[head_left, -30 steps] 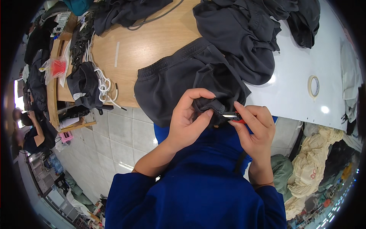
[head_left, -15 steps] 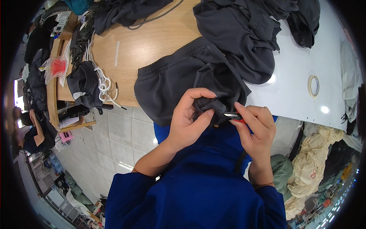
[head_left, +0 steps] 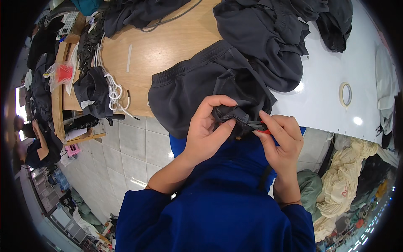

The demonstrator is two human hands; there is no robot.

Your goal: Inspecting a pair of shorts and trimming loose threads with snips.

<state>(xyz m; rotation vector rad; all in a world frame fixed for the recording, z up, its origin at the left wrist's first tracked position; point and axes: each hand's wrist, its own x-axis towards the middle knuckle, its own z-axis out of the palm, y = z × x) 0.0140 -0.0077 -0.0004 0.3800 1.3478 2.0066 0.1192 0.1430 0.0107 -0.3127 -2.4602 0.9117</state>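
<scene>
A dark grey pair of shorts (head_left: 180, 94) with an elastic waistband lies over the table's front edge, its near part hanging by my lap. My left hand (head_left: 208, 133) pinches a folded, stitched edge of it between thumb and fingers. From the right, my right hand (head_left: 284, 140) grips small red-handled thread snips (head_left: 264, 131) between thumb and fingers. Their blades point left, right beside the pinched fabric edge. Whether the tips touch a thread or the cloth is too small to tell.
More dark grey garments (head_left: 264, 50) are heaped at the back. A tape roll (head_left: 345, 94) lies on the white tabletop (head_left: 323, 92) at right. White cords (head_left: 113, 90) hang by a dark bundle at left. Cream cloth (head_left: 344, 180) is piled lower right. Another person (head_left: 42, 145) is far left.
The snips have turned slightly in my right hand, and their blades look darker and less shiny. My left hand keeps its pinch, almost unmoved.
</scene>
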